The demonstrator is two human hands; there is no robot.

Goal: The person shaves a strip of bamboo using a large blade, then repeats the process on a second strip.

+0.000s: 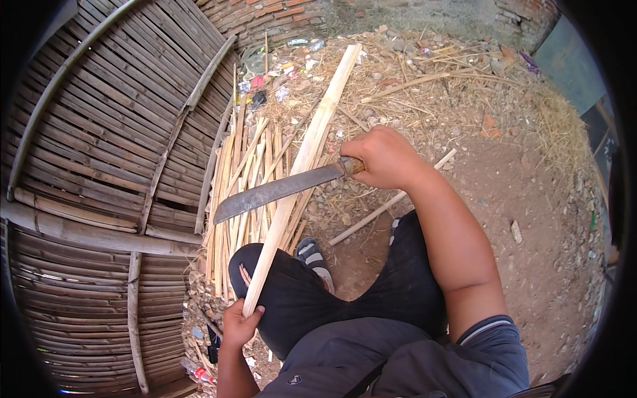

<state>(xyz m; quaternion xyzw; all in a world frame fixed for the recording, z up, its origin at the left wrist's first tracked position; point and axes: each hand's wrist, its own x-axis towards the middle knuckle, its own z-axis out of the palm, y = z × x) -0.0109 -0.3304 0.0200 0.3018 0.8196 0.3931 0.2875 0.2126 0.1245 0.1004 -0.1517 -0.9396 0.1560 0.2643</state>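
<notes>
My right hand (386,159) is closed round the handle of a machete (279,190), whose broad dark blade points left. The blade crosses over a long pale strip of split bamboo or wood (302,166); whether it touches the strip I cannot tell. My left hand (240,325) grips the strip's near end beside my left knee. From there the strip runs over the knee and slants away to the far ground. Beneath the blade and strip lies a pile of thin split strips (229,199) on the ground.
A slatted bamboo wall (106,126) stands at the left. A round pole (391,205) lies on the dirt near my feet. Litter (285,76) and dry straw (557,132) are strewn toward the brick wall (371,16). A plastic bottle (198,371) lies at lower left.
</notes>
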